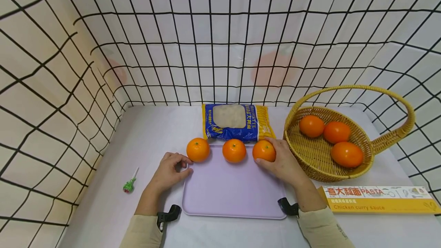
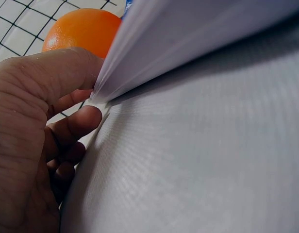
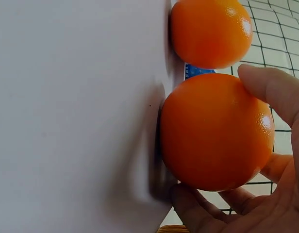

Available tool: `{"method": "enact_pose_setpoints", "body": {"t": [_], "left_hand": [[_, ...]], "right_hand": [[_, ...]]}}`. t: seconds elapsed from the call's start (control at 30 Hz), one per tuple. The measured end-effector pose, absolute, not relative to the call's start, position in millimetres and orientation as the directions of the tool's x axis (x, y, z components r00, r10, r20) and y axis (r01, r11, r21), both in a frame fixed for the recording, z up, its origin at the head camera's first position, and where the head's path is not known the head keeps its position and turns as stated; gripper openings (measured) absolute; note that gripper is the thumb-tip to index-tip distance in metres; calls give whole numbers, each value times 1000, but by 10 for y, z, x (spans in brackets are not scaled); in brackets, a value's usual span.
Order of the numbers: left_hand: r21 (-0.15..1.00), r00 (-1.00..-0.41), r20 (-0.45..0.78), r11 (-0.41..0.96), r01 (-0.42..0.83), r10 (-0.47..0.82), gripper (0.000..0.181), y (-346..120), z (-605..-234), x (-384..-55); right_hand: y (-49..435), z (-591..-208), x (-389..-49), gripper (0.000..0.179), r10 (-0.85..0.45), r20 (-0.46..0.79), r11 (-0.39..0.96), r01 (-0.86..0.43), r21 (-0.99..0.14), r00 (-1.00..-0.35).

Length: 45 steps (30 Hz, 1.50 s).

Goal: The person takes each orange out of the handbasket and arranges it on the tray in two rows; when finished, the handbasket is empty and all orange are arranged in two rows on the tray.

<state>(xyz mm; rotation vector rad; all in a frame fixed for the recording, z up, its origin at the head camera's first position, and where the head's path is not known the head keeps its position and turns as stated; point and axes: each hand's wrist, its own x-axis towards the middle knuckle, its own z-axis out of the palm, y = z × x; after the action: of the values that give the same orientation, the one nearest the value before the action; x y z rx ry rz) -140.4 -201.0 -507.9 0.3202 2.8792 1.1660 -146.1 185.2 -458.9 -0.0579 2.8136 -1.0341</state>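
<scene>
Three oranges stand in a row along the far edge of a pale purple tray (image 1: pixel 234 190): a left orange (image 1: pixel 198 149), a middle orange (image 1: pixel 234 150) and a right orange (image 1: pixel 264 151). The right hand (image 1: pixel 284 162) grips the right orange, thumb on one side and fingers round the other, as the right wrist view shows. At the tray's far left corner the left hand (image 1: pixel 170 172) holds the rim; in the left wrist view its thumb (image 2: pixel 67 73) lies against the rim with the other fingers curled below. The left orange is right beside those fingertips.
Behind the tray lies a blue and yellow pasta bag (image 1: pixel 236 121). A wicker basket (image 1: pixel 303 152) with three orange-red fruits stands right, above a yellow-white pasta box (image 1: pixel 379 200). A green lollipop (image 1: pixel 129 185) lies left. Black wire grid (image 1: pixel 193 49) surrounds the table.
</scene>
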Motion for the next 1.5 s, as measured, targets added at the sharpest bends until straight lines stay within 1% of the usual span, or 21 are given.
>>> {"method": "enact_pose_setpoints", "body": {"t": [0.3, 0.63, 0.83, 1.23, 1.5], "left_hand": [[691, -980, 46, 703, 170, 191, 20, -2012, -5079, -1406], [687, -979, 53, 704, 178, 196, 20, -2011, -5082, -1414], [694, -981, 39, 701, 164, 191, 20, -2015, -5089, -1419], [694, -980, 45, 700, 169, 193, 20, -2018, -5094, -1419], [694, -981, 42, 701, 165, 189, 20, -2014, -5093, -1411]], "right_hand": [[1833, -4585, -1453, 77, -81, -59, 791, -28, -611, -995], [1776, -4572, -1418, 77, -34, -29, 827, -12, -562, -999], [1773, -4565, -1415, 78, -21, -41, 832, 6, -555, -999], [1805, -4408, -1332, 86, -92, -77, 864, -41, -502, -993], [1867, -4207, -1230, 86, -166, -87, 850, -97, -518, -982]]}}
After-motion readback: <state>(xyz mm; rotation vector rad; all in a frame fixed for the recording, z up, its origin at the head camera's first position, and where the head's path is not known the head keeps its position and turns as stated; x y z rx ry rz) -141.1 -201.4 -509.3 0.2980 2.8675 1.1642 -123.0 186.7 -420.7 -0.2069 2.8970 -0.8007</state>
